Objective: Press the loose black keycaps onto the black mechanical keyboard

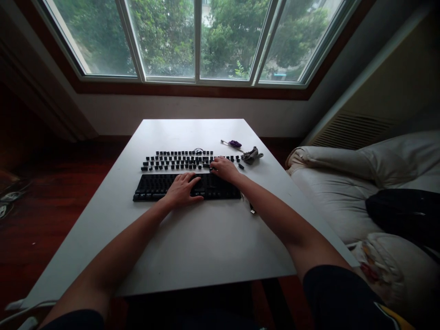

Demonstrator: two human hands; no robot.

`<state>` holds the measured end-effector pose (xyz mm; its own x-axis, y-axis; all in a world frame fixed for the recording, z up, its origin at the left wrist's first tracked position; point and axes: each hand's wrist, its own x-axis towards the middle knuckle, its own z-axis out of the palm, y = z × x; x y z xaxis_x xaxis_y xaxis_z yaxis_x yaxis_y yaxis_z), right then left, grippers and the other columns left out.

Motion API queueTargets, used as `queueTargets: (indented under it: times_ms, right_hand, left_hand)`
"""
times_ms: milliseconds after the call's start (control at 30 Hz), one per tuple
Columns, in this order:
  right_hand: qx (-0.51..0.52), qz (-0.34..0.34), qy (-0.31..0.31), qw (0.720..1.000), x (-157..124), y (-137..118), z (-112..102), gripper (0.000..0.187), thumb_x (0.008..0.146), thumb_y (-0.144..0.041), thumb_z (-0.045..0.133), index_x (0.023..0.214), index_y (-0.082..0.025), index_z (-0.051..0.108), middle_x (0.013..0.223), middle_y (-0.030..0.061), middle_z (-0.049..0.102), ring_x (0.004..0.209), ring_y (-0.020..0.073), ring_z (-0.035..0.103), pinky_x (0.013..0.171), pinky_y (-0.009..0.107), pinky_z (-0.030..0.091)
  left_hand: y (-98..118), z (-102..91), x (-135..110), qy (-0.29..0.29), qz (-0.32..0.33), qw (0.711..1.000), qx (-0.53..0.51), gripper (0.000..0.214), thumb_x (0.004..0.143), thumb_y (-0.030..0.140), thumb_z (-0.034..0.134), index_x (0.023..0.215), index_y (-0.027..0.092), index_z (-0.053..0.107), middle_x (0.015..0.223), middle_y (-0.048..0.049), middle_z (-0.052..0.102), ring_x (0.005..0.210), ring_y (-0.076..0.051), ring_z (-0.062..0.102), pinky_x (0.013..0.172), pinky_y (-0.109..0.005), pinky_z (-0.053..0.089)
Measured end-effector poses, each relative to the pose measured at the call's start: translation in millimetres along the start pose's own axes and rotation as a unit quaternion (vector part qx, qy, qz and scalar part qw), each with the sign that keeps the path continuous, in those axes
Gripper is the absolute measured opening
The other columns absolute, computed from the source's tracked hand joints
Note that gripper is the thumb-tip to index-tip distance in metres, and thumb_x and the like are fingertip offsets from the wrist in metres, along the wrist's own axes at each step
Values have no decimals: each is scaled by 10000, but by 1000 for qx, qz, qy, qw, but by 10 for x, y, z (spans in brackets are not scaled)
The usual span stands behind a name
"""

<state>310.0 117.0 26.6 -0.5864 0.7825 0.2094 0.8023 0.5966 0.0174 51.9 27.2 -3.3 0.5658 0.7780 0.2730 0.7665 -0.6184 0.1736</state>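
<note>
A black keyboard (pixel 154 187) lies on the white table (pixel 202 238), and parts of its key area look bare of caps. My left hand (pixel 182 189) rests on the middle of the keyboard with its fingers spread and the thumb stretched out to the right. Just past the keyboard's back edge, my right hand (pixel 224 168) has its fingers curled together at the rows of loose black keycaps (pixel 167 161). A small dark piece, which looks like a keycap, shows at its fingertips. The hand and forearm cover part of the keyboard's right side.
Behind the right hand lie a crumpled grey cloth-like item (pixel 252 156) and a tool with a purple handle (pixel 235 143). A cable plug (pixel 252 211) lies near the right forearm. A pale sofa (pixel 330 192) stands right of the table; a window (pixel 197 41) is ahead.
</note>
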Motion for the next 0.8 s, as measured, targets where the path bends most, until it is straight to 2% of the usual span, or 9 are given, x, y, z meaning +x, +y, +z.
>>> queueTargets:
  times_ms: [200,600,700,800]
  right_hand:
    - [-35,-45,-56,997,192,38,-49,173,874,-278,756,1023,-193,771,1082,134,702,1046,291,592,825,351,449]
    - [-36,-99,-88,991,306,88,18,145,898,-247,703,997,-168,773,1039,119,735,1029,265,621,832,328,413]
    - [-44,-100,-85,990,287,67,-27,160,929,-253,657,978,-150,770,1034,133,733,1015,265,624,849,339,407]
    - [-34,-85,-49,995,192,29,-115,194,949,-276,628,996,-145,762,1048,140,726,1024,271,620,882,352,400]
  left_hand:
    - [-13,-20,-41,6,-5,1000,0,803,823,701,667,1479,258,534,1545,-137,451,1425,-382,383,1191,-543,306]
    - [37,-49,-75,17,7,1000,21,774,860,691,629,1473,226,541,1543,-151,464,1412,-381,405,1183,-536,306]
    - [47,-70,-78,24,14,999,17,712,869,648,648,1446,239,564,1515,-145,500,1391,-370,434,1165,-531,332]
    - [35,-96,-82,21,44,999,0,601,905,571,642,1407,244,596,1458,-132,556,1340,-340,488,1128,-510,377]
